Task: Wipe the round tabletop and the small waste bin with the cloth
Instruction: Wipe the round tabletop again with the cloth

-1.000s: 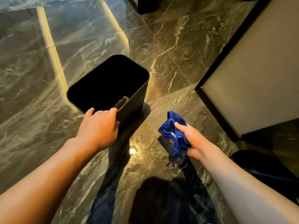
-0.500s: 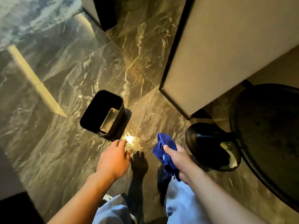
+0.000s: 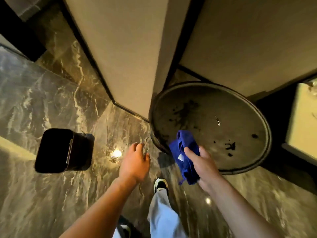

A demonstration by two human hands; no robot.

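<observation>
Got my right hand (image 3: 204, 166) clamped on the bunched cloth (image 3: 186, 155) over the tabletop's (image 3: 214, 127) near edge, left hand (image 3: 134, 164) loose and empty, and I'd guess those dark specks mean the top's unwiped, bin (image 3: 63, 151) off left, can't tell.

Dim, warm yellowish light fills the scene. A small bright glare spot sits on the polished marble floor (image 3: 51, 194) — probably the reflection of an overhead lamp — and a second, fainter one lies lower right. The table (image 3: 240, 103) shows a soft sheen with a few specular glints. The left hand (image 3: 134, 164) is smeared by motion blur, and the whole frame is soft. Wide-angle distortion bends the beige panels (image 3: 120, 40) at the edges — the waste bin (image 3: 51, 152) reads as featureless black.
</observation>
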